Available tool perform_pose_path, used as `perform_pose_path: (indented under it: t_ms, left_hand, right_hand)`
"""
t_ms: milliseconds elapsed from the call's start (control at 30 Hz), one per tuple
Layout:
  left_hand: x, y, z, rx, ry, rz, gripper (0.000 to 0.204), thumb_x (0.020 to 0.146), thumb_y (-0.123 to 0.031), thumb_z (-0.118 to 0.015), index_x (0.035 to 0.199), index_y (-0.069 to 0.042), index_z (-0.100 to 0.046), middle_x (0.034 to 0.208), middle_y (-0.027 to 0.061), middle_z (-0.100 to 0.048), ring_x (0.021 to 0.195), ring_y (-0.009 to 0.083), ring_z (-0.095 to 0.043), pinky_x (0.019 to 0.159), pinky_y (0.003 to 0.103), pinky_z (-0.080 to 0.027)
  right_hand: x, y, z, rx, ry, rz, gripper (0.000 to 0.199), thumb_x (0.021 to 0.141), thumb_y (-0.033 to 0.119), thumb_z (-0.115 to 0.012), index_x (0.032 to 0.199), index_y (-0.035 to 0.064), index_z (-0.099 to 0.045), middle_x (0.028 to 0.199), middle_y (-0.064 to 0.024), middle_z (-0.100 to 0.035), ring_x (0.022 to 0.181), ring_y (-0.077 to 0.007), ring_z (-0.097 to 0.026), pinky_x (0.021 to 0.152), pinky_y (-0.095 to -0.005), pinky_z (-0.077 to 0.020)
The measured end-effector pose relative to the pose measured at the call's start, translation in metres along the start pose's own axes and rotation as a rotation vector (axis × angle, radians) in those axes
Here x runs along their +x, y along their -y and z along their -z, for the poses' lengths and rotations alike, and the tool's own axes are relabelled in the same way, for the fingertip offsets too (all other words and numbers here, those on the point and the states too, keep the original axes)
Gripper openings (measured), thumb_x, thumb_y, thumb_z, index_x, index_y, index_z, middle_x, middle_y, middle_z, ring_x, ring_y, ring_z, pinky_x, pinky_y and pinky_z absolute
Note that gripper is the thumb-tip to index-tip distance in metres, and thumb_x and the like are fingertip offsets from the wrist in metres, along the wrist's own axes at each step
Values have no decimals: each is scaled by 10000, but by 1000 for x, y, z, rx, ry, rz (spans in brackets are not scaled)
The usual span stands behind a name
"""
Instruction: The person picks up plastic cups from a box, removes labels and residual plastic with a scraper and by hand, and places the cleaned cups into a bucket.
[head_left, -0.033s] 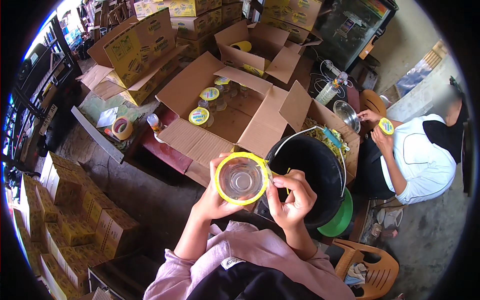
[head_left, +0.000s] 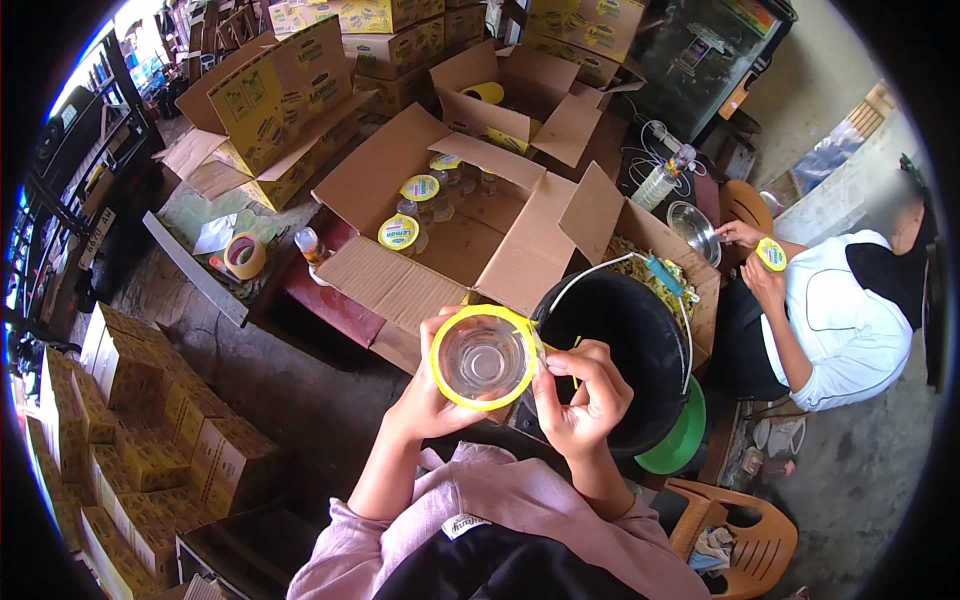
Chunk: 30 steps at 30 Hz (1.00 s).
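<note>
My left hand (head_left: 425, 395) is wrapped round a clear plastic cup (head_left: 484, 362) with a bright yellow rim, its round top facing up at me. Beside it, my right hand (head_left: 590, 395) is closed, thumb and finger pinching at the rim's right edge. A thin yellow strip (head_left: 576, 368) shows at those fingers; most of it is hidden. Just beyond my right hand stands a black bucket (head_left: 592, 305) with a wire handle. Farther off, an open carton (head_left: 385, 165) holds several cups with yellow printed lids (head_left: 398, 232).
A carton of yellow scraps (head_left: 682, 290) adjoins the bucket, with a green basin (head_left: 680, 445) below. At right, a person in white (head_left: 835, 310) holds a yellow-lidded cup (head_left: 770, 254) near a metal bowl (head_left: 692, 230). Stacked cartons (head_left: 235, 465) fill the left; a tape roll (head_left: 245, 257) lies nearby.
The person at the right has tilted the lidded cup very slightly. My own hands and the cup in them look the same.
</note>
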<state>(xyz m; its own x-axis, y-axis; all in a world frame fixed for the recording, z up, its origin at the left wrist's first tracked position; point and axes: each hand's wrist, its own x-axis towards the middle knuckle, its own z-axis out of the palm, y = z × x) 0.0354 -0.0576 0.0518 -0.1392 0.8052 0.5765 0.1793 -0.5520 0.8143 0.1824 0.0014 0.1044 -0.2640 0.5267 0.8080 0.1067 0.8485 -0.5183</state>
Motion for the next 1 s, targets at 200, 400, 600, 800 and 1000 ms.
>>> perform_pose_path:
  t_ms: [200,400,600,800,1000]
  left_hand:
    - [-11,11,8,58,97,50,899,559,-210,-774,1259,-23,-242,1190,119,-297,1136,261,-380,950,386,-320]
    - [-7,9,7,-2,73,43,902,542,-235,-786,1246,-18,-265,1187,120,-293,1138,253,-373,944,382,-324]
    - [-7,11,4,-66,22,77,857,551,-232,-768,1228,3,-298,1170,128,-323,1130,254,-375,945,380,-313]
    - [-4,3,4,28,77,98,786,566,-181,-731,1211,16,-328,1152,140,-395,1096,259,-416,943,362,-315]
    - [-4,3,8,8,71,129,789,564,-199,-732,1210,19,-334,1161,145,-411,1096,253,-424,943,360,-317]
  right_hand:
    - [0,-5,-3,-41,29,28,182,613,-64,-635,770,14,-585,619,-55,-549,554,-169,-506,551,-262,-410]
    - [-3,-6,-1,93,31,-89,201,602,-71,-643,778,16,-597,612,-47,-550,561,-175,-518,552,-257,-419]
    - [-4,-3,0,63,17,-134,179,612,-74,-641,759,14,-591,624,-52,-559,578,-169,-525,548,-251,-421]
    - [-1,-5,2,4,19,-85,184,608,-79,-638,759,14,-590,634,-54,-561,574,-175,-524,545,-252,-419]
    - [-2,-6,5,36,65,-94,201,597,-81,-639,767,19,-595,635,-55,-562,579,-180,-527,543,-257,-420]
